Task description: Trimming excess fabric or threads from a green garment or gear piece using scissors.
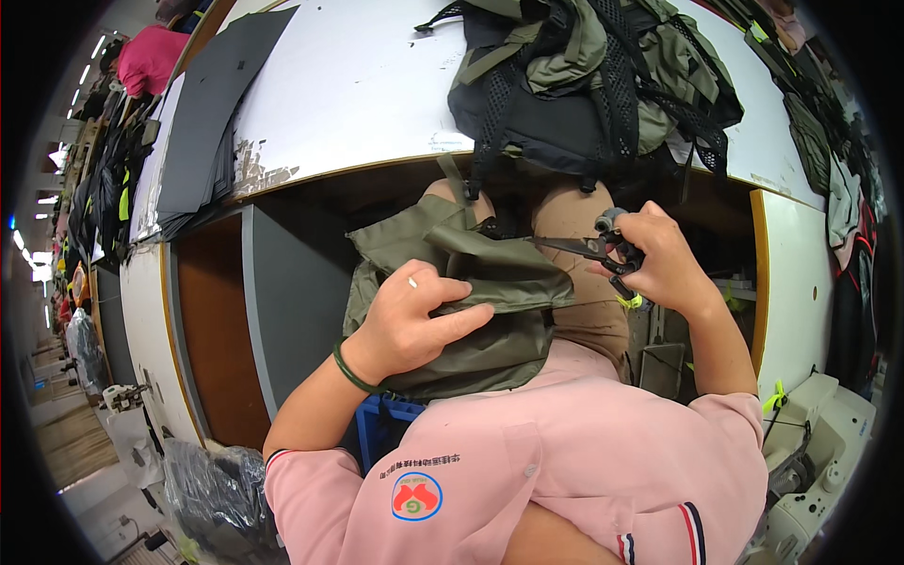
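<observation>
The left hand (400,320) lies on an olive-green fabric piece (480,363) spread over the person's lap. Its thumb and forefinger stand apart on top while the other fingers are mostly hidden, so I cannot tell whether its grip pinches the cloth. The right hand (664,259) has its grip closed around dark scissors (595,250); the fingers cover much of the handles. The blades point left at the cloth's edge, and whether the tips touch it is hard to make out. Below the fabric, a blue plastic crate (403,411) is largely covered.

The fabric looks thin, smooth and slightly shiny, with soft folds and a narrow strip rising at its upper edge. A smooth, rounded green bangle (353,372) circles the left wrist. On the white, scuffed tabletop (348,94), a black and olive backpack (537,113) with perforated mesh straps is cut off by the upper edge, and flat, dark grey sheets (217,113) lie stacked further left.
</observation>
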Demonstrator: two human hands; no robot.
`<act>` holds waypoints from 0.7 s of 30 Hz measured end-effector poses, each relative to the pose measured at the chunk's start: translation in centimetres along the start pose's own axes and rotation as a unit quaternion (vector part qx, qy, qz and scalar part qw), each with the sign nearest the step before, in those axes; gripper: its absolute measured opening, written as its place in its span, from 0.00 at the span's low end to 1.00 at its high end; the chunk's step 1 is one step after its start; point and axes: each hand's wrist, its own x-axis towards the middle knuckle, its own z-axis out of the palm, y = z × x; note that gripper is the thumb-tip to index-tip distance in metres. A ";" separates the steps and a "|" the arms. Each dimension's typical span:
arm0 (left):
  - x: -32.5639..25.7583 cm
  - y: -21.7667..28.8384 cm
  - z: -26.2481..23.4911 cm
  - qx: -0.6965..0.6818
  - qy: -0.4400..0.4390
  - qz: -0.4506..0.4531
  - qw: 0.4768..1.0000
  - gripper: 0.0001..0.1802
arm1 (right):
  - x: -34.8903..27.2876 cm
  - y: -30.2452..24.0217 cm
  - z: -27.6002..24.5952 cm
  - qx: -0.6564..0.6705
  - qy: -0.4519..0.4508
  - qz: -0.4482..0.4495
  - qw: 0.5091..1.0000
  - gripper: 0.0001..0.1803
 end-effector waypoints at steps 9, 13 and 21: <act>-0.4 0.2 0.0 0.032 0.005 0.041 0.999 0.17 | -1.9 0.7 0.5 0.083 -0.038 0.039 0.995 0.23; -0.3 0.3 0.0 0.031 0.003 0.044 0.999 0.18 | -1.6 0.2 0.7 0.114 -0.029 0.009 0.993 0.24; -0.3 0.2 0.2 0.034 0.017 0.025 0.999 0.19 | -1.5 -2.5 2.0 0.216 -0.012 -0.038 0.975 0.19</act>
